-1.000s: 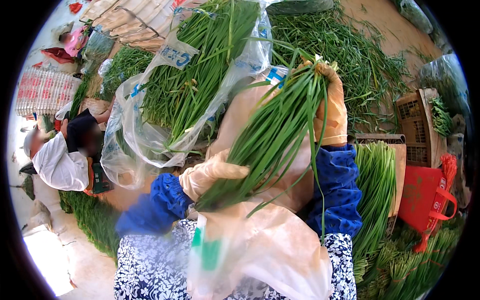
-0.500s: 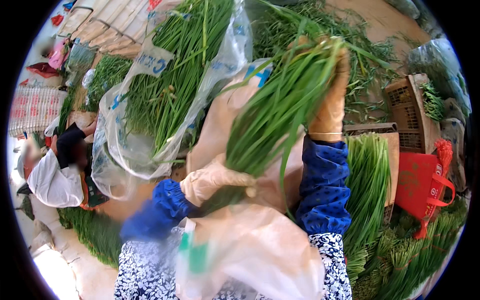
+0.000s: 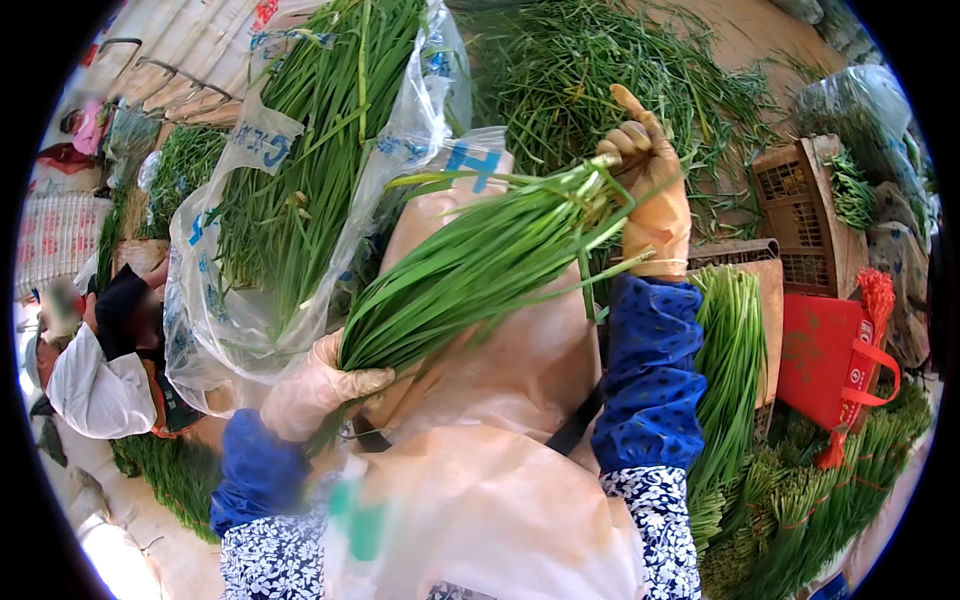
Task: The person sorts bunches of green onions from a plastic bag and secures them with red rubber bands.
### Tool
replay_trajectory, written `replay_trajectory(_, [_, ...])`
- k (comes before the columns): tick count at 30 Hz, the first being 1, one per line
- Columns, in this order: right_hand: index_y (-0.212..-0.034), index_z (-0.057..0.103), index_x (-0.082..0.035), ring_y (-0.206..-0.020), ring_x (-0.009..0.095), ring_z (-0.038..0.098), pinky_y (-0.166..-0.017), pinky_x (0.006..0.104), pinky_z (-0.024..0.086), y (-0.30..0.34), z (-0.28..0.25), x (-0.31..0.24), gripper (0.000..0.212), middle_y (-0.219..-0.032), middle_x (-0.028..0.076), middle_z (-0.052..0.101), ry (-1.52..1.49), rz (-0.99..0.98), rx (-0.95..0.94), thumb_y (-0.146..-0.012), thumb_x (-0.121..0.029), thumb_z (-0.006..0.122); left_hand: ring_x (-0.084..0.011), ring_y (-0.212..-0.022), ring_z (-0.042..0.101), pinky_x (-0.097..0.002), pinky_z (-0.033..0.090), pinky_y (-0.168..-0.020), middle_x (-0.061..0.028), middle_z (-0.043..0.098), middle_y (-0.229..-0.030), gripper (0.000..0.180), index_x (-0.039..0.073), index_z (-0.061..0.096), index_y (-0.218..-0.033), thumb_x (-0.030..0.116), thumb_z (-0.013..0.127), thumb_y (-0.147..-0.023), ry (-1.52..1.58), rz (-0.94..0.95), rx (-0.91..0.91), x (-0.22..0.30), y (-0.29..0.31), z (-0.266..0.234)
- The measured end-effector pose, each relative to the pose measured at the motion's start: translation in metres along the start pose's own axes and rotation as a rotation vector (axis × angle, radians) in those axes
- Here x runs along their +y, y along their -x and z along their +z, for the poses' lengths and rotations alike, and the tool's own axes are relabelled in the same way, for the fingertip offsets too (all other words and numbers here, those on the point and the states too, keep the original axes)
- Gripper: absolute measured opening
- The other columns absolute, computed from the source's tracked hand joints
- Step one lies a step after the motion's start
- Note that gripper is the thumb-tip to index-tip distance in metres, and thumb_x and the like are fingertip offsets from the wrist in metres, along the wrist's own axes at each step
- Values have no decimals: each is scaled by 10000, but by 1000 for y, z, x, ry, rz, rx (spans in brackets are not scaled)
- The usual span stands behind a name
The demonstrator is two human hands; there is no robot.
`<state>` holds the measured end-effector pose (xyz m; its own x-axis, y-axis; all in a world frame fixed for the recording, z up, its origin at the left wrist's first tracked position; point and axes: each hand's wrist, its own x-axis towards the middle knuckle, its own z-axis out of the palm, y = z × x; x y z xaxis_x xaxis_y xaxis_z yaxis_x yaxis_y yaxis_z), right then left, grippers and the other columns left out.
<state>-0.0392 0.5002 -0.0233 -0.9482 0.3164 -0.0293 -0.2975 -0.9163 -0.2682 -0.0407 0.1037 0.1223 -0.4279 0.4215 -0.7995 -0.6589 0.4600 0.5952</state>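
Observation:
A bunch of green garlic chives (image 3: 470, 260) slants across in front of me, its leaf ends low at the left and its pale stem ends high at the right. My gloved left hand (image 3: 315, 390) is closed round the leafy end. At the stem end is my gloved right hand (image 3: 648, 170), index finger stretched upward and the other fingers curled against the stems; the thumb side is partly hidden. Just left of the bunch, a clear plastic bag (image 3: 395, 165) lies spread open with more long chives (image 3: 320, 130) in it.
Loose green trimmings (image 3: 590, 80) heap up beyond my hands. To the right are a pile of chives (image 3: 730, 360), a brown crate (image 3: 790, 210), a red bag (image 3: 825, 350) and tied bundles (image 3: 840, 500). Another person's white sleeve (image 3: 105, 385) shows at the left.
The bunch has swung from steep to flatter, its leaf end moving left with my left hand. My right hand has lowered the stem end slightly, and its index finger now points up.

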Motion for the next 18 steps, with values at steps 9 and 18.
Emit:
replay_trajectory(9, [-1231,624,-87,-698,162,569,-649,324,499,33,58,16,487,-853,16,642,1471,-159,55,-854,-376,735,-92,-976,575,-241,470,-838,-3,641,-1170,591,61,555,-1335,121,801,-801,31,61,-60,-4,-1,-5])
replay_trajectory(18, [-1119,646,-60,-848,236,677,-750,312,530,51,25,66,190,-983,134,698,1859,-297,-94,-935,-49,601,-82,-1106,545,-259,414,-996,-8,599,-1292,729,49,347,-1495,18,698,-856,-548,231,-61,-11,5,-11])
